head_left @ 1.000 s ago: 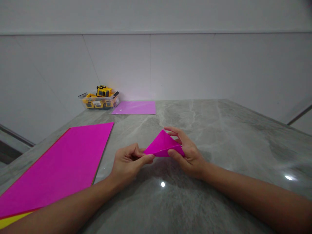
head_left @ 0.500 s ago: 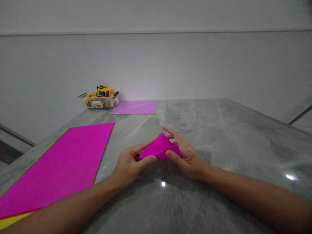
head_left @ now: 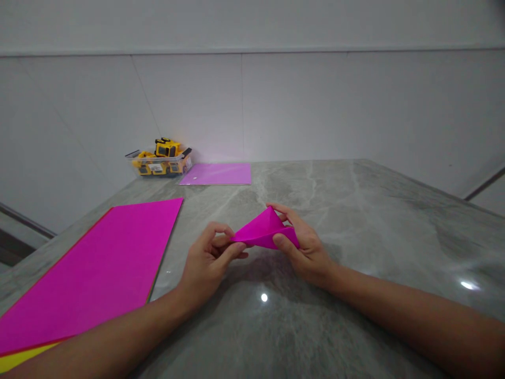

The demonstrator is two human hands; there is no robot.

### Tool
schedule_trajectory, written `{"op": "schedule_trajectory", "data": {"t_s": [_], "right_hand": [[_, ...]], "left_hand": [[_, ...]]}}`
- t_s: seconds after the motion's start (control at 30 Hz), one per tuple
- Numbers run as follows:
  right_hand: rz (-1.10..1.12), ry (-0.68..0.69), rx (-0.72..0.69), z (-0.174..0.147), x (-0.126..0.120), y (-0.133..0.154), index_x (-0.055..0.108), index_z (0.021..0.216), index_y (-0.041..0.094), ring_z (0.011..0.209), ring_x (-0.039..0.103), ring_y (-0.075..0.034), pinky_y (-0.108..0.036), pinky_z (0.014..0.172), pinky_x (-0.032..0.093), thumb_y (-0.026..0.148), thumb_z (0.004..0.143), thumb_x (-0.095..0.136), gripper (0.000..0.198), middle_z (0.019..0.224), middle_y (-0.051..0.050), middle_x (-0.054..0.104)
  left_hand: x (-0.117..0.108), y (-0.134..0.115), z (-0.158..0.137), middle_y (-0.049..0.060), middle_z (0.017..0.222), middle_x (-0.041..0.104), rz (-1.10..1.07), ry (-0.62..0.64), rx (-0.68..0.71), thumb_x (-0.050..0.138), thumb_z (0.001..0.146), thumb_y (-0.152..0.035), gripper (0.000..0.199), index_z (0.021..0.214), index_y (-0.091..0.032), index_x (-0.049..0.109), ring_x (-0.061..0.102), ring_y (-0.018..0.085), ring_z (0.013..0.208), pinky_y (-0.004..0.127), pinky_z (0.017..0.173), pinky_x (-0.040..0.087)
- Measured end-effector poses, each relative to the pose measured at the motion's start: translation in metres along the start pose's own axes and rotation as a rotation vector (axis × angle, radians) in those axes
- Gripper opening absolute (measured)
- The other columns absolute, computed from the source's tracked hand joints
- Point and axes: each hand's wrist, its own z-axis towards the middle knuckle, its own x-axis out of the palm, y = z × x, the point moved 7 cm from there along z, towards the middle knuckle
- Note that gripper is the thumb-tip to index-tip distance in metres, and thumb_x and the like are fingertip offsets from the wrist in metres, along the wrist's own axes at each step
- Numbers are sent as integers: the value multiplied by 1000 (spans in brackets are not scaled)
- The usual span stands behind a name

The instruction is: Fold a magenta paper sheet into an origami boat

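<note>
Leftmost, well to the left of the folded magenta paper (head_left: 265, 232), a stack of large sheets (head_left: 94, 273) lies flat on the grey marble table (head_left: 374, 221), a magenta sheet on top and a yellow edge showing beneath at the near corner. Farther back and still left of the folded paper, a clear plastic tub (head_left: 160, 163) holding yellow toy trucks stands against the white wall, with a pale purple sheet (head_left: 216, 173) lying flat just to its right.

Then comes my left hand (head_left: 207, 263), just left of the folded paper, thumb and fingertips pinched on its left corner. The folded paper itself is a triangular piece with its peak pointing up, held a little above the table, midway between my two hands, with its shadow on the marble underneath.

My right hand (head_left: 305, 247) is on the right side of the folded paper, gripping it: the thumb presses the near lower edge and the fingers curl behind the far face.
</note>
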Motion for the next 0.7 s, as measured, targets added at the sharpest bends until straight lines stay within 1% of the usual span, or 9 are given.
{"op": "schedule_trajectory", "data": {"t_s": [0.07,0.1,0.17,0.23,0.3,0.37,0.5,0.6,0.7], "right_hand": [[-7,15,0,-1,1,-3,65,114,22,105,59,-22,-39,91,51,39,96,47,30,122,-11,57],[-6,29,0,-1,1,-4,66,112,23,109,58,-24,-40,92,51,39,96,47,29,123,-11,57],[3,49,6,-2,3,-6,70,105,23,116,55,-26,-43,94,50,39,96,49,28,127,-10,55],[12,60,5,-3,4,-7,72,100,23,118,53,-26,-46,97,48,39,95,50,27,134,-9,51],[10,66,1,-3,5,-7,73,94,22,119,53,-26,-48,99,46,39,96,49,29,140,-9,45],[-2,73,-13,-2,6,-7,73,90,21,118,54,-25,-48,100,46,39,96,49,32,142,-9,43],[-15,75,-25,-1,5,-6,74,94,20,116,56,-26,-49,98,47,39,97,48,32,139,-12,44],[-5,87,-33,-1,5,-5,73,92,20,116,56,-26,-50,96,48,40,97,47,33,140,-12,44],[2,91,-59,-1,5,-2,73,92,21,116,56,-25,-50,97,48,39,97,48,31,139,-11,45]], "left_hand": [[-1,-2,1,-5,62,68,55,-27,23,74,77,-26,20,77,-18,56,71,16,63,27,66,61],[-2,-2,2,-5,60,67,82,-32,24,74,77,-26,20,75,-17,56,71,15,61,26,65,60],[-2,-3,2,-4,61,68,80,-41,14,74,76,-26,21,75,-17,55,71,16,61,26,65,60],[-2,-2,3,-3,63,71,23,-48,-4,74,75,-27,25,76,-19,50,72,16,64,29,67,61],[-2,-1,3,-2,66,73,-22,-47,-24,76,75,-27,29,77,-19,47,73,17,66,31,69,61],[-2,1,3,-2,67,74,-26,-47,-34,76,74,-26,29,77,-19,48,73,17,66,30,70,61],[-5,3,2,-2,63,72,-14,-75,-47,77,73,-27,27,73,-17,52,72,16,63,29,68,62],[-6,4,1,-3,61,69,-9,-80,-52,78,72,-28,27,72,-17,53,71,16,61,30,67,63],[-7,1,-1,-5,57,66,37,-79,-22,77,72,-28,25,69,-18,55,68,14,56,29,65,62]]}}
